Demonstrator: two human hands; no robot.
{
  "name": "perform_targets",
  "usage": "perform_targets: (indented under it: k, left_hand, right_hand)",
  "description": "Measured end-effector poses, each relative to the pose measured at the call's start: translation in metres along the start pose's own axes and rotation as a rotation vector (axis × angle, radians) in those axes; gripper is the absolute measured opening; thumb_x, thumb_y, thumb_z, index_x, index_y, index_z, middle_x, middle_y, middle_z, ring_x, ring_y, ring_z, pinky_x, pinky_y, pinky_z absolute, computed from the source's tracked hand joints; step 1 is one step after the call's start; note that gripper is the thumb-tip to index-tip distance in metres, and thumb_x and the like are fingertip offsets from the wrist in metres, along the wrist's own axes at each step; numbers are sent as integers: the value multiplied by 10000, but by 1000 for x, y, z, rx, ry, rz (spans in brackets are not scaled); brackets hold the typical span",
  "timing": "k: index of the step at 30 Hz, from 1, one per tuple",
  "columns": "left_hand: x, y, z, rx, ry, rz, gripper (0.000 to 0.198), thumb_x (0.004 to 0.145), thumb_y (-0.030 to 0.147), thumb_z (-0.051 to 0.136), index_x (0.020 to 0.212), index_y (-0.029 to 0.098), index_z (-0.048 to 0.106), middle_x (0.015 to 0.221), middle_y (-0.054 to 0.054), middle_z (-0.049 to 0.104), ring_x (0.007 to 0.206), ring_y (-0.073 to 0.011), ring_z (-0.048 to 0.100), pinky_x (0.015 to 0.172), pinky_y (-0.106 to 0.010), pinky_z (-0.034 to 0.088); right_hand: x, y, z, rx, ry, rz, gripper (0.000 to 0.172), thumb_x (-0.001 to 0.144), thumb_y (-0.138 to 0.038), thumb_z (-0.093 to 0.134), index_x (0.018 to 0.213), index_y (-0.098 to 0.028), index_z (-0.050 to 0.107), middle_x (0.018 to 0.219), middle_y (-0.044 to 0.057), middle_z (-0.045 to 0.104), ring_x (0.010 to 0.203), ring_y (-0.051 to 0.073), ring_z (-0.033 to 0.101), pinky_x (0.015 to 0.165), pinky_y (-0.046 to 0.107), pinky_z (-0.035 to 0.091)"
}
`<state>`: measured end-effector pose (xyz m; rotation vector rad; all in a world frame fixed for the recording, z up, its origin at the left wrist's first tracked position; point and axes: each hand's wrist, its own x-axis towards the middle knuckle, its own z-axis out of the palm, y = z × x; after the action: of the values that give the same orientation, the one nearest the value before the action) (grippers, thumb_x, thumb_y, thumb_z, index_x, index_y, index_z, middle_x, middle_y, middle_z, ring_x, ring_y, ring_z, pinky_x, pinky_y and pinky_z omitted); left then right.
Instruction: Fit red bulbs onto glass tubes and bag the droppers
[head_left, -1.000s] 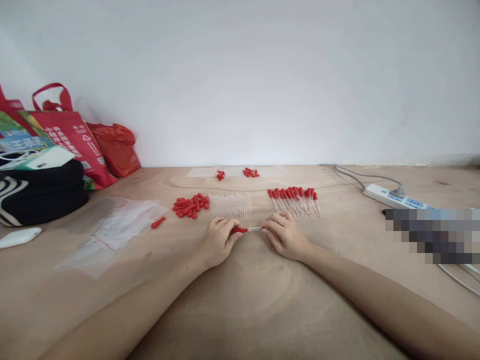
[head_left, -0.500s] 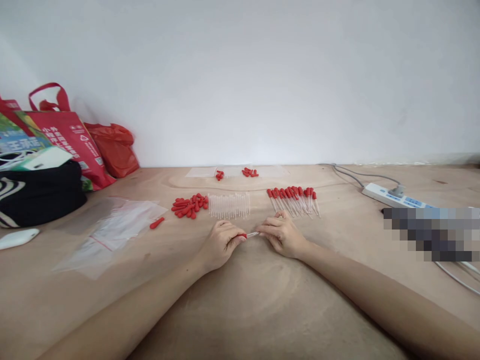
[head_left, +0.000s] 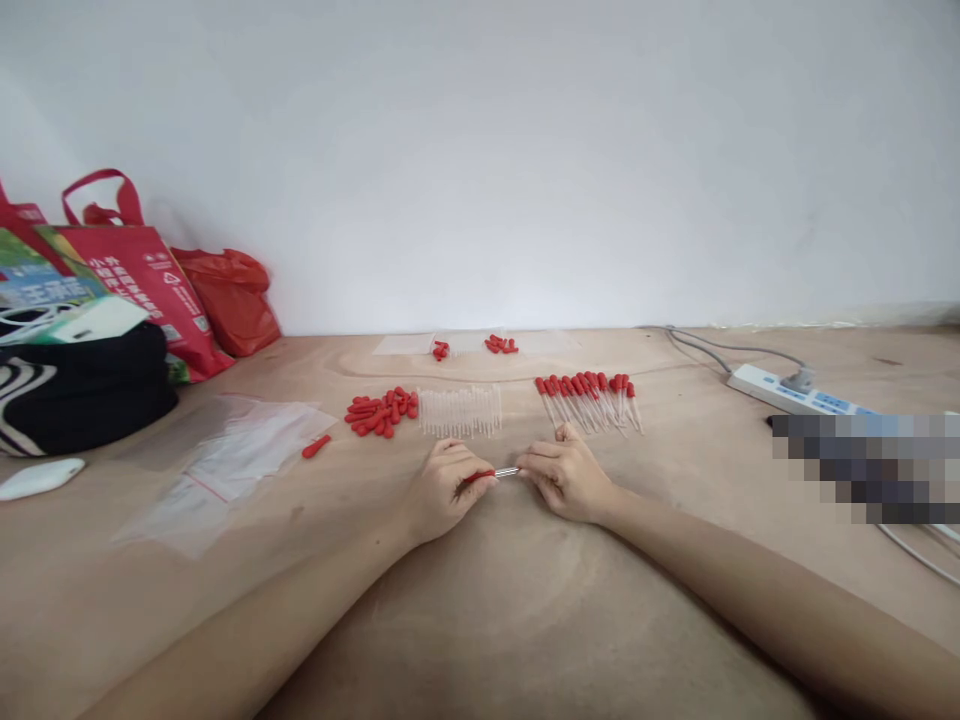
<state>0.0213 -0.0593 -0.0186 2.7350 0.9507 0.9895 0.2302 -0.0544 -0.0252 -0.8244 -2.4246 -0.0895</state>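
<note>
My left hand pinches a red rubber dropper bulb between thumb and fingers. From the bulb a clear glass dropper tube runs across to my right hand, whose fingertips are closed on its other end. The tube lies nearly level, and my fingers cover both its ends. Beyond my left hand are a pile of loose red bulbs and a row of bare glass tubes. Past my right hand lies a row of droppers with red bulbs fitted.
A single red bulb lies beside clear plastic bags on the left. Smaller red bulbs rest near the wall. Red shopping bags, a black pouch and a white device stand left; a power strip lies right.
The tube between my hands has turned from a slight upward tilt to nearly level. More of the red bulb shows in my left hand. Both hands stay in almost the same place.
</note>
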Motion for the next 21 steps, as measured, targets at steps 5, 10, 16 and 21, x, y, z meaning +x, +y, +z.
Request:
perform_targets:
  k: [5,10,16,21]
  left_hand:
    - [-2,2,1,24,2,41,158,830,230,434,763,165,562,648,11,596,614,-108,531,841,-329,321]
    - [-2,4,1,50,-1,51,144,822,215,435,744,164,546,654,4,586,633,-114,519,859,-332,321]
    - [-1,6,0,61,0,72,148,816,209,432,730,165,544,634,6,577,632,-116,514,851,-336,324]
    - [-1,6,1,61,-5,71,157,822,223,431,732,170,549,637,11,588,633,-113,513,862,-339,309]
  right_hand:
    - [1,-4,-1,6,7,-7,194,803,-144,403,772,-165,593,653,1,567,562,95,407,646,301,184]
    - [1,-10,1,48,7,21,195,804,-146,397,750,-158,584,660,5,578,569,96,422,641,293,185]
    - [4,-17,2,94,-27,56,201,813,-155,388,736,-156,573,652,3,584,582,96,445,640,284,185]
    - [7,-20,1,96,-58,88,202,819,-178,392,727,-160,570,650,1,586,564,94,435,626,276,182]
